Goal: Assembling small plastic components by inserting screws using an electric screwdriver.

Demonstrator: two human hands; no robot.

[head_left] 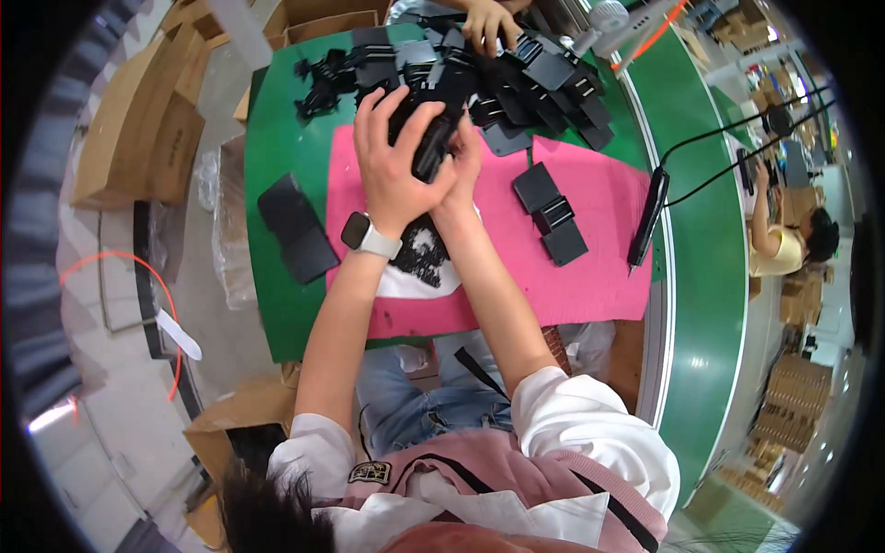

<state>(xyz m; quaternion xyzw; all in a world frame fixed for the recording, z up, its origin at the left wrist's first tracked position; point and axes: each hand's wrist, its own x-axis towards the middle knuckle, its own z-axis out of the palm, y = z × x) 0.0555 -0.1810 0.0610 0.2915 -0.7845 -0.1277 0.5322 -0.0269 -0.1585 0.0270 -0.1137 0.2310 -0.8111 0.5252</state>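
Both my hands close around a black hinged plastic part (430,152) above the pink mat. My left hand (395,152), a watch on its wrist, wraps over the part from the left. My right hand (463,170) grips it from the right, its fingers partly hidden. Beneath my wrists lies a white sheet with a heap of small black pieces (422,256). On the mat to the right rests a similar black hinged part (551,214). Another black folded part (297,229) lies on the green table, left of the mat.
A pile of black parts (553,78) covers the table's far side, where another person's hand (489,23) reaches in. A corded black electric screwdriver (651,217) hangs at the mat's right edge. Cardboard boxes (152,138) stand left of the green table (277,323).
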